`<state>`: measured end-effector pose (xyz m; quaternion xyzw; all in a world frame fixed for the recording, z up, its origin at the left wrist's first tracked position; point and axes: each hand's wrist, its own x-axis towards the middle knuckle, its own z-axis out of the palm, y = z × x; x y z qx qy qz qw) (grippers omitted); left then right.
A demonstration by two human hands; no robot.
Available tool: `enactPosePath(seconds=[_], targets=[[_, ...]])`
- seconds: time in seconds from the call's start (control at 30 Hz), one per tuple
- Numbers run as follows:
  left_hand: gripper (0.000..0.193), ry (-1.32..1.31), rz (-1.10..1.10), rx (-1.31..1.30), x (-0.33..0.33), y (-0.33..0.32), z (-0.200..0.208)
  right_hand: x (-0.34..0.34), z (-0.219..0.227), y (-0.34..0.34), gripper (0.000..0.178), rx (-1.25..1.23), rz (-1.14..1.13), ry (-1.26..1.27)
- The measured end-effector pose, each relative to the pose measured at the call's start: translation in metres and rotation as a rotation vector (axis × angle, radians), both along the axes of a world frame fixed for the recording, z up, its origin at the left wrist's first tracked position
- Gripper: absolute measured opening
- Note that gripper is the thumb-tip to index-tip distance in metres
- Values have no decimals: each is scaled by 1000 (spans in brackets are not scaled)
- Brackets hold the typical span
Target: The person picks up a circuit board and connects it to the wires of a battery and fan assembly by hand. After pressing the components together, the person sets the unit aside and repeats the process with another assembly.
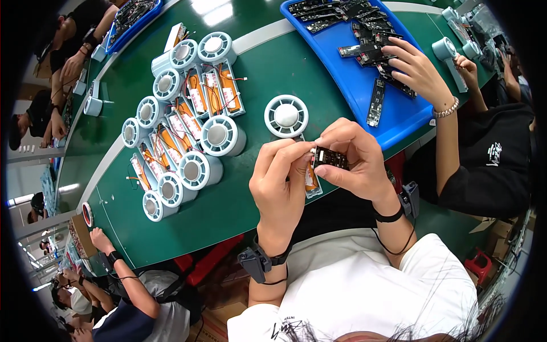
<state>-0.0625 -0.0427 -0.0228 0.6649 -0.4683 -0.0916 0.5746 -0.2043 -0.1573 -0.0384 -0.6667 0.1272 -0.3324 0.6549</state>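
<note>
I had the small black circuit board [333,160] up in front of the body, above the near edge of the green table [239,196]. My right hand [362,162] held it, thumb below and forefinger above, those fingers pinching the board at its right side. My left hand [280,185] was at the board's left end, fingers curled with the tips drawn in close to a small white connector [313,151]; I couldn't tell from my view whether they gripped a wire there.

Directly beneath both hands lay one pale blue unit, its round, slotted head [286,116] facing up beyond my fingertips and its open handle [312,183], with an orange battery inside, partly hidden by my left hand. To the left, a cluster of similar units [217,137] lay packed together, batteries and thin wires exposed in their handles.

On the right I saw a blue tray [327,57] with loose circuit boards [375,102] heaped toward its far and right parts. A co-worker's hand [416,68], with a beaded bracelet [446,108] at the wrist, reached over that heap, fingers spread.
</note>
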Motion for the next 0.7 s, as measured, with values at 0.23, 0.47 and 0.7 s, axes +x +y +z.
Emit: enactPosePath(seconds=[0.23, 0.47, 0.7], targets=[[16, -106, 45, 41, 0, 1, -4, -3, 1, -2, 37, -59, -2, 51], [17, -227, 120, 77, -6, 2, -5, -7, 28, 2, 27, 297, 34, 227], [21, -158, 121, 33, -3, -2, -1, -6, 38, -3, 25, 460, 75, 303]])
